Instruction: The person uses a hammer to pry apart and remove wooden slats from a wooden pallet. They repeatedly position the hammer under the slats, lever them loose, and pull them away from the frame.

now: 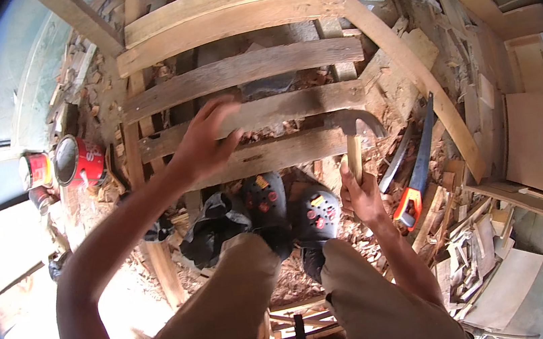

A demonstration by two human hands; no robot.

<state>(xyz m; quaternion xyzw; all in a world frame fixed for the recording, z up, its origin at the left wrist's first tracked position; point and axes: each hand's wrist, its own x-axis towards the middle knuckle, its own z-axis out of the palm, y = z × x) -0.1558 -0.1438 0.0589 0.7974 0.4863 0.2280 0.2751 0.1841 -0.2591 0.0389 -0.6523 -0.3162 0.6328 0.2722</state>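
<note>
My left hand (205,140) hovers with fingers apart over the lower slats of a wooden slatted frame (239,72), holding nothing that I can see. My right hand (360,194) grips the wooden handle of a claw hammer (354,125). The hammer's steel head rests at the right end of the nearest slat (283,152). My knees in tan trousers and my dark clogs (290,211) are just below the frame.
Two red tins (77,161) stand at the left of the frame. A handsaw with an orange handle (418,168) and a curved blade lie at the right. Wood offcuts, shavings and boards (532,137) litter the ground around me.
</note>
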